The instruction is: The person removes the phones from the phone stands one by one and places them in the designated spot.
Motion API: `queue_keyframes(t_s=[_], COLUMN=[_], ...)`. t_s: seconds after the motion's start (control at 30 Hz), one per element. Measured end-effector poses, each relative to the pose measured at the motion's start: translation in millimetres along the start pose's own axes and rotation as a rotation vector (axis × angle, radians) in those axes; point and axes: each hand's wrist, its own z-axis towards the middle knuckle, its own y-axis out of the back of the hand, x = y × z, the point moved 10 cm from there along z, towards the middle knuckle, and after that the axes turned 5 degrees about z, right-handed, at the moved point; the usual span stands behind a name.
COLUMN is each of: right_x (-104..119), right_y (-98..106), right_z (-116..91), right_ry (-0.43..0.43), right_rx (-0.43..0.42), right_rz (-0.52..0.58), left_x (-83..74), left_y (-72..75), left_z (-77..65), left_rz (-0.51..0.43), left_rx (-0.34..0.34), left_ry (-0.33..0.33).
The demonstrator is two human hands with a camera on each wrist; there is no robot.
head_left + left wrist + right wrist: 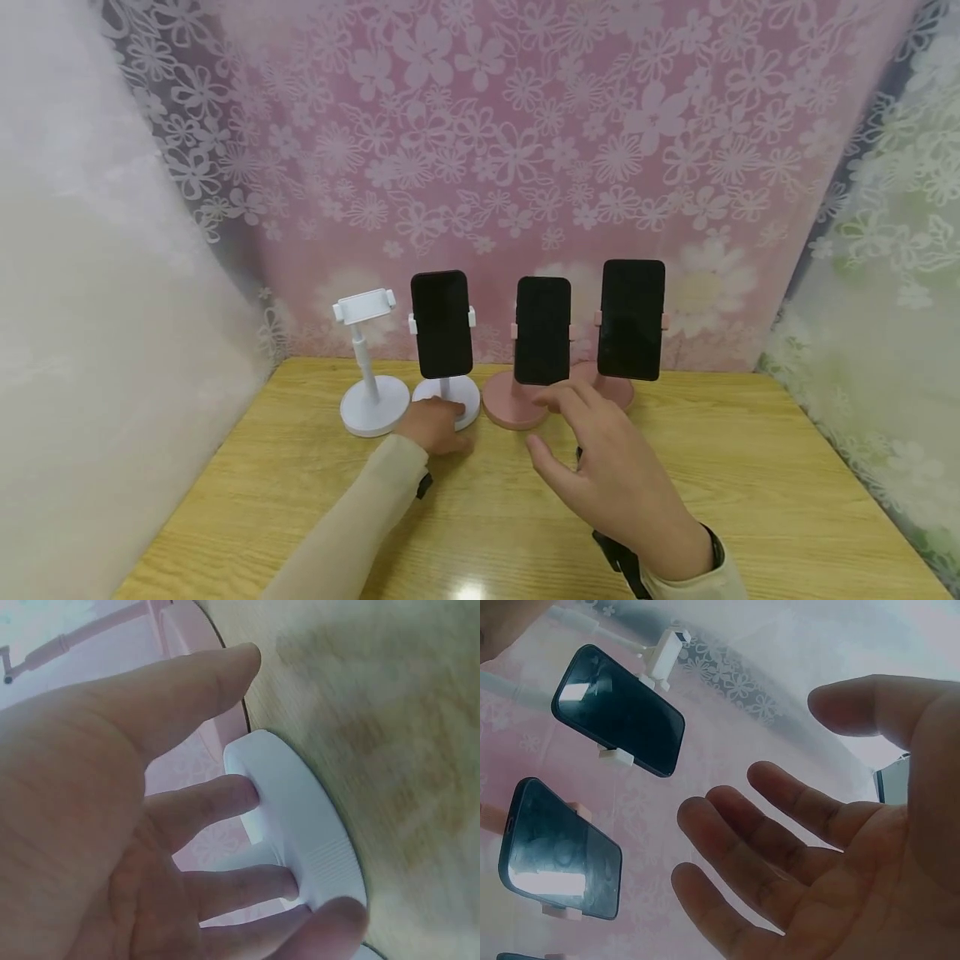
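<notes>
My left hand (435, 427) lies at the base of a white phone stand (474, 404) that carries a black phone (442, 325). In the left wrist view its fairly straight fingers (214, 802) reach over the base (300, 817), with one fingertip on the rim and the thumb apart from it. My right hand (611, 467) hovers over the table, fingers spread and loosely bent, holding nothing. Behind it stand two pink phone stands (510, 408), each carrying a black phone (543, 329). In the right wrist view the right palm and fingers show bare, with two phones beyond.
An unloaded white phone stand (375, 408) is left of the left hand, its clamp facing forward. All the stands form a row near the back edge of the wooden table (712, 467). Flowered pink cloth (480, 167) hangs behind, with pale cloth at both sides.
</notes>
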Motion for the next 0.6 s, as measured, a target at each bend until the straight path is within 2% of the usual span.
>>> queue_keyframes(t_s=[0.1, 0.3, 0.6], right_x=[1.4, 5.4, 11.6], right_y=[0.5, 1.9, 6.0], right_z=[-1.1, -3.3, -5.1], right_ry=[0.002, 0.010, 0.019], right_rx=[-0.001, -0.010, -0.017], right_rz=[0.000, 0.014, 0.012], left_x=[-3.0, -3.4, -13.2], left_y=[1.0, -3.8, -0.2], left_z=[-5.8, -15.6, -34.3], left_rz=[0.014, 0.023, 0.042], left_rx=[-0.012, 0.010, -0.001], left_ry=[0.000, 0.004, -0.008])
